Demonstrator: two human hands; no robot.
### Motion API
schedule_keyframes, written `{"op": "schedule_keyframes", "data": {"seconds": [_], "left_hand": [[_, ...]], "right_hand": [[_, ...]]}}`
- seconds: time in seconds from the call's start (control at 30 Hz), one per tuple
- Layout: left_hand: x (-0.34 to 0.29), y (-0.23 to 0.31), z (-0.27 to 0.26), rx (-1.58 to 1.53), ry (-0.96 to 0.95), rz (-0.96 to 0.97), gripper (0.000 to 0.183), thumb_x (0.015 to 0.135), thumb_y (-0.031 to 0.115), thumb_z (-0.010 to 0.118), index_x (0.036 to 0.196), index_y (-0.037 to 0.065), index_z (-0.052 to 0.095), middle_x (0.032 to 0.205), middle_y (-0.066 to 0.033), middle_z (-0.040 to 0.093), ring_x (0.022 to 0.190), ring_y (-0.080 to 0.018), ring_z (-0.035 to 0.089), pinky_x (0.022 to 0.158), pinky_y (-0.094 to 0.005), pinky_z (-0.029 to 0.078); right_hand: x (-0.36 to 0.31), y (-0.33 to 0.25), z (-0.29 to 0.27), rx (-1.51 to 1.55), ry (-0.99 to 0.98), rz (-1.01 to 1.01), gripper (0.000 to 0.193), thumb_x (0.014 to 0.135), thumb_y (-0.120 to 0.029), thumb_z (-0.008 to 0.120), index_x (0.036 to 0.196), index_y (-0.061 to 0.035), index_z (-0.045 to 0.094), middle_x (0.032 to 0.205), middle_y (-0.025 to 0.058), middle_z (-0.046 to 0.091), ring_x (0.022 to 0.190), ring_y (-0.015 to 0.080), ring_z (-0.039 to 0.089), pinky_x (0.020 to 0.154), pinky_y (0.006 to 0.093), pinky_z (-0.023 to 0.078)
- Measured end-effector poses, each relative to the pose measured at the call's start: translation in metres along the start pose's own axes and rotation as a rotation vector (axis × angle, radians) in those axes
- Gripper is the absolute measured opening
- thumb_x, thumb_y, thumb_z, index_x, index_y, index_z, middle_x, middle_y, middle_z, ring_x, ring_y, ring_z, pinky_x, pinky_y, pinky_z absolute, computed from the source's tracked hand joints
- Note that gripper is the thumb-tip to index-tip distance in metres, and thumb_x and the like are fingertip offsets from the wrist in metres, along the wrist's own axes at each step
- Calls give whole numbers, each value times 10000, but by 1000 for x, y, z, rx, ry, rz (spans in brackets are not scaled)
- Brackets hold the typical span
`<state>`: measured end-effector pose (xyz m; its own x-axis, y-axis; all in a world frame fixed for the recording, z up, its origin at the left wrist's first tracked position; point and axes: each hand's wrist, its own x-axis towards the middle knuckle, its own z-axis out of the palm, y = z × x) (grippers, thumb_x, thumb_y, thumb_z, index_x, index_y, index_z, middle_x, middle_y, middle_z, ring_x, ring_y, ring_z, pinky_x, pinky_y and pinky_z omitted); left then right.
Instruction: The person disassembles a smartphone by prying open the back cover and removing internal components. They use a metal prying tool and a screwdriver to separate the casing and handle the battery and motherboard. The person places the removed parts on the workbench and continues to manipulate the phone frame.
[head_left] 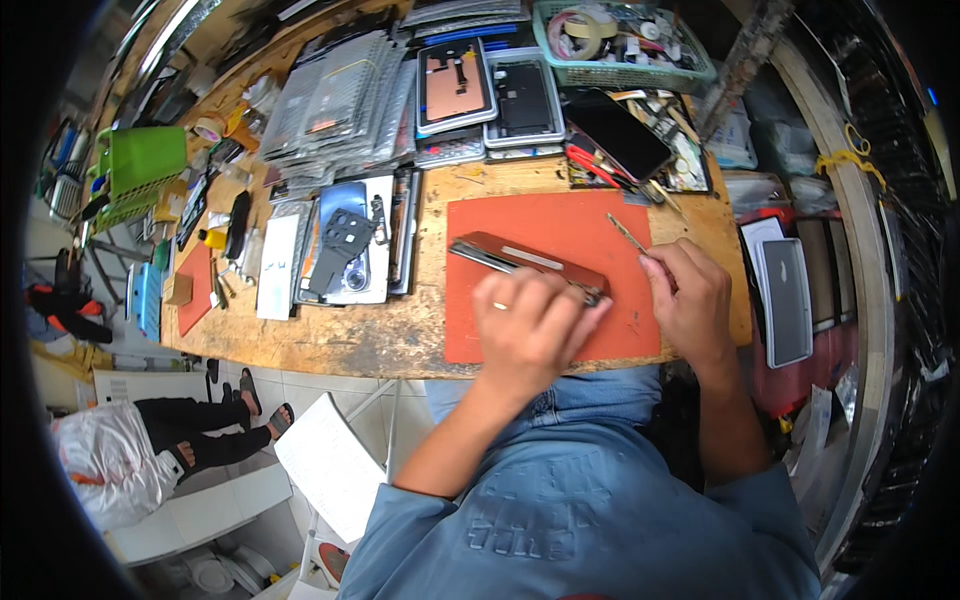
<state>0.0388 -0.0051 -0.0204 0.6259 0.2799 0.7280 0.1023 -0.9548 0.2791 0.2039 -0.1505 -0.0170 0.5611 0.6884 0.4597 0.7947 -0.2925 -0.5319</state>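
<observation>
My left hand (532,325) is closed around the near end of a slim dark phone (530,258), which is tipped up on its long edge over an orange-red work mat (490,215). A silvery rim and a pale strip show along its side; the fingers cover its right end. To the right, my right hand (690,300) pinches a thin, narrow tool (627,233) whose tip points away and to the left. It is too small to tell whether this is tweezers or a blade. The tool and the phone are apart.
Bubble-wrap sleeves (330,100) pile up at the back left, beside trays with phone parts (455,85). A green basket (625,72) of tapes stands behind a black phone (618,135) and red-handled pliers (590,165). Loose parts (345,240) lie left. Another person (170,450) sits lower left.
</observation>
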Motion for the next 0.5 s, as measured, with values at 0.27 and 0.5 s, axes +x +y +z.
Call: {"op": "schedule_keyframes", "data": {"seconds": [0.27,0.5], "left_hand": [[-46,13,-8,-72,4,-69,215,760,207,924,845,145,736,890,2,656,847,-222,618,858,-416,426],[-116,12,-43,-246,2,-165,182,792,118,862,909,117,724,894,-20,650,845,-253,637,834,-408,479]], "right_hand": [[-5,-7,13,18,-12,-71,193,888,-60,798,1060,-2,735,995,176,701,958,391,679,833,488,531],[18,-69,32,-11,-348,-239,657,767,-224,918,1327,15,671,1231,203,704,1146,406,663,1035,477,523]]}}
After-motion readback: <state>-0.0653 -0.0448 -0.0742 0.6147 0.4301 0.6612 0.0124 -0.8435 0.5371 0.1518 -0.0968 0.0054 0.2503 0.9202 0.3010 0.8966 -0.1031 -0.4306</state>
